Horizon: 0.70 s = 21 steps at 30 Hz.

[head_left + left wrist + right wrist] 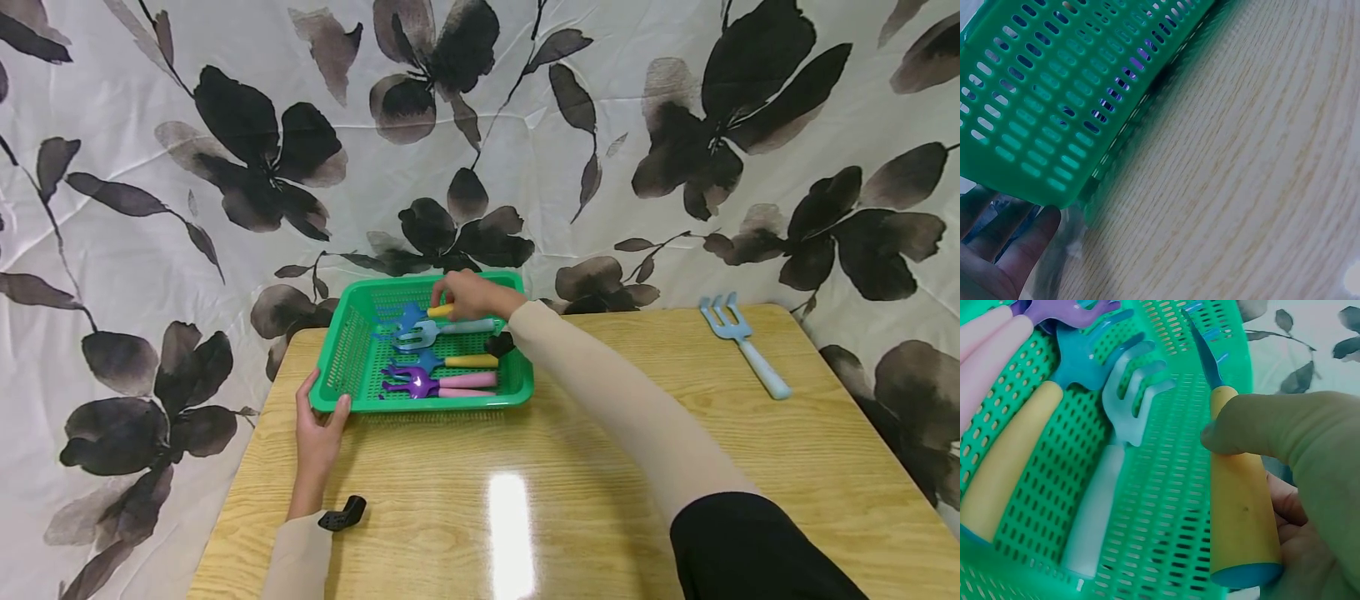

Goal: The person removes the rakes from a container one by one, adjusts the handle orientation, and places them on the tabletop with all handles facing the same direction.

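My right hand (472, 293) is over the back right of a green plastic basket (420, 406). It grips the yellow handle of a blue hand fork (1244, 512), thumb along the handle's upper part. My left hand (318, 433) holds the basket's front left corner, thumb at the front and fingers along the left side. In the basket lie a light blue hand fork (453, 327), another blue fork with a yellow handle (471, 362), and purple forks with pink handles (468, 380). Their tines point left in the head view.
A light blue hand fork (753, 354) lies alone on the wooden table (615, 517), far to the right. Behind the table hangs a white cloth with dark flowers (585, 200). The basket stands near the table's back left edge.
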Each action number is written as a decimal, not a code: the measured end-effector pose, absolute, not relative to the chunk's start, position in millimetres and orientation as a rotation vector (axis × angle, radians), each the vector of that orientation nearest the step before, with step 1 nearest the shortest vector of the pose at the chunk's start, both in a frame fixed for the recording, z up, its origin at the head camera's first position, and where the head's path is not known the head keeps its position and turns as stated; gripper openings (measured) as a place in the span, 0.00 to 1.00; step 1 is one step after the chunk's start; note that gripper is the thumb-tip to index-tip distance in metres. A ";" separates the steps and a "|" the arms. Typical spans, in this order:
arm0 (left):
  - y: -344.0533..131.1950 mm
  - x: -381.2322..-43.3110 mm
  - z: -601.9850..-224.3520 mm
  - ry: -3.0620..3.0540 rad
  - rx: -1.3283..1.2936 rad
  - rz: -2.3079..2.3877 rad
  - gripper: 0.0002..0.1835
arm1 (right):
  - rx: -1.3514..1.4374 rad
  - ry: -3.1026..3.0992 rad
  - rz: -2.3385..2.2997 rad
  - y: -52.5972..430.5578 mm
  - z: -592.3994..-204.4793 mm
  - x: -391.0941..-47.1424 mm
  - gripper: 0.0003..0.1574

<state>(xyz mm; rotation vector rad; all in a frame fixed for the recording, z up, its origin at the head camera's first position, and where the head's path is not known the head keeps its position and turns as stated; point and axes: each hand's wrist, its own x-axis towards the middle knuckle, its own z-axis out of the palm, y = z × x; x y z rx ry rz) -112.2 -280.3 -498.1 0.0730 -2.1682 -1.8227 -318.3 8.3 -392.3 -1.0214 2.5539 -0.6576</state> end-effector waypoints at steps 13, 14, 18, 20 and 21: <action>-279.3 -111.3 -498.6 -2.144 0.049 -1.861 0.37 | -1.071 2.675 -0.724 53.6 -362.5 -299.7 0.18; -279.4 -111.2 -498.9 -2.143 0.047 -1.864 0.37 | -1.059 2.686 -0.735 58.1 -360.3 -297.6 0.18; -279.4 -110.5 -500.5 -2.144 0.054 -1.861 0.37 | -1.039 2.721 -0.800 78.6 -355.8 -289.7 0.17; -279.2 -110.1 -501.5 -2.144 0.059 -1.857 0.37 | -1.044 2.729 -0.841 90.0 -354.3 -285.5 0.18; -279.1 -110.1 -502.1 -2.143 0.060 -1.856 0.37 | -1.053 2.730 -0.861 95.9 -353.3 -283.0 0.18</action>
